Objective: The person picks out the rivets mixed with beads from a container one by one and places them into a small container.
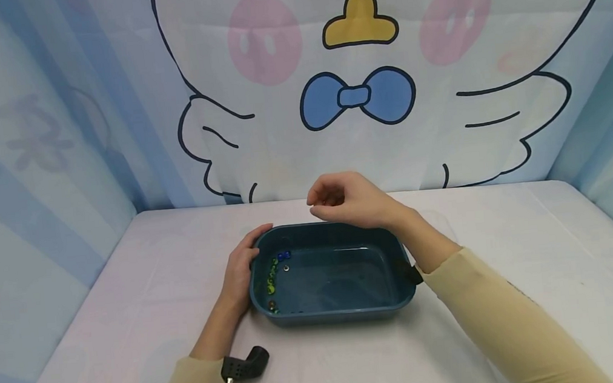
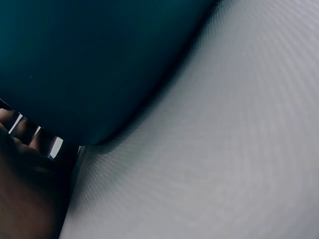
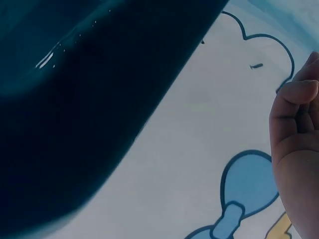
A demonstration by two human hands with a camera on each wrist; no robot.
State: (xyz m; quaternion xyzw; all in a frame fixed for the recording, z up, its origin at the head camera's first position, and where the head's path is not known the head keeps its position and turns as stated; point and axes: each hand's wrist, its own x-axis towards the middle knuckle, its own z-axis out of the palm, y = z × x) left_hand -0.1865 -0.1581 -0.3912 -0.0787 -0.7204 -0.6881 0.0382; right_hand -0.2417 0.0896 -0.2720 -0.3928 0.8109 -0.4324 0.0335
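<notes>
A dark teal plastic basin [image 1: 335, 315] stands on the table before me. My left hand [image 1: 238, 275] grips its left side, the thumb near the rim and the fingers along the outer wall; in the left wrist view the fingers [image 2: 25, 130] lie partly hidden beside the basin. Inside, along the left wall, lie several small glass marbles: green ones [image 1: 272, 281], blue ones [image 1: 284, 255] and a brownish one [image 1: 272, 305]. One small pale round piece [image 1: 286, 268] lies apart from them. Over the back rim hovers my right hand [image 1: 352, 201], loosely curled, nothing visible between thumb and fingertips.
A white cloth covers the table [image 1: 508, 247]. Behind it hangs a cloth backdrop [image 1: 360, 150] with a cartoon bird, and pale blue cloth closes both sides. A black wrist camera [image 1: 246, 364] sits on the left wrist, another dark piece [image 1: 413, 273] at the right wrist.
</notes>
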